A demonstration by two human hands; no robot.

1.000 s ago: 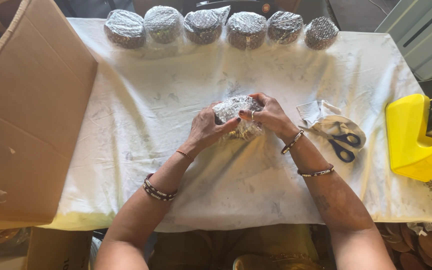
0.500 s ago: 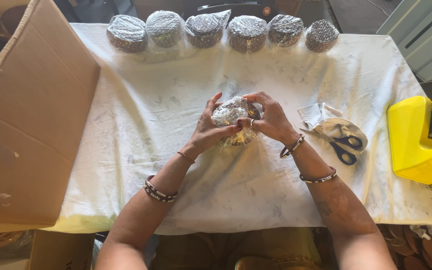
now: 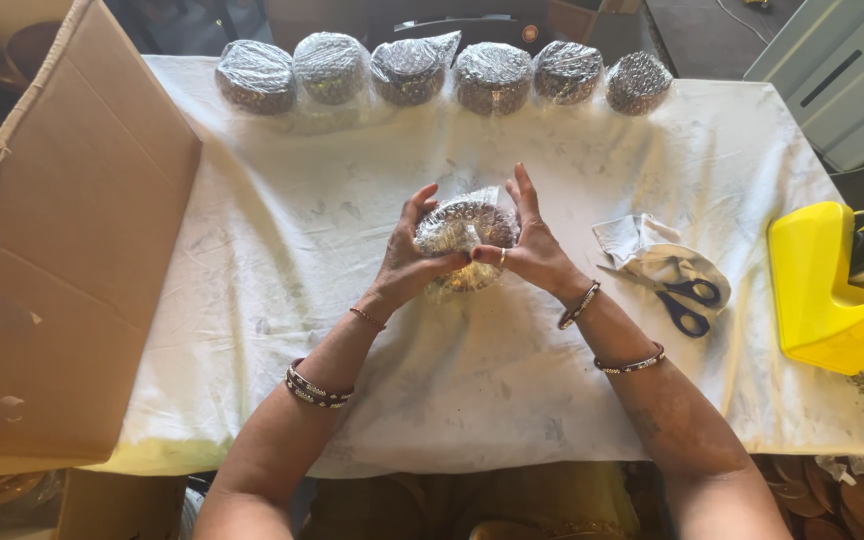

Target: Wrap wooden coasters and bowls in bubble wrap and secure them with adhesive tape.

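Note:
Both of my hands hold one round dark item wrapped in clear plastic film (image 3: 464, 230) just above the middle of the white cloth-covered table (image 3: 512, 380). My left hand (image 3: 410, 262) cups its left side with the thumb under it. My right hand (image 3: 530, 250) presses its right side, fingers raised and spread, a ring on one finger. Loose film hangs below the item. Bangles circle both wrists.
Several similar film-wrapped round items (image 3: 407, 70) line the table's far edge. A large open cardboard box (image 3: 52, 260) stands at the left. Blue-handled scissors (image 3: 677, 296) lie on crumpled film at the right, beside a yellow tape dispenser (image 3: 832, 290).
The wrapped item has been turned in my hands, its round face now toward me. My fingers have opened and lifted around it.

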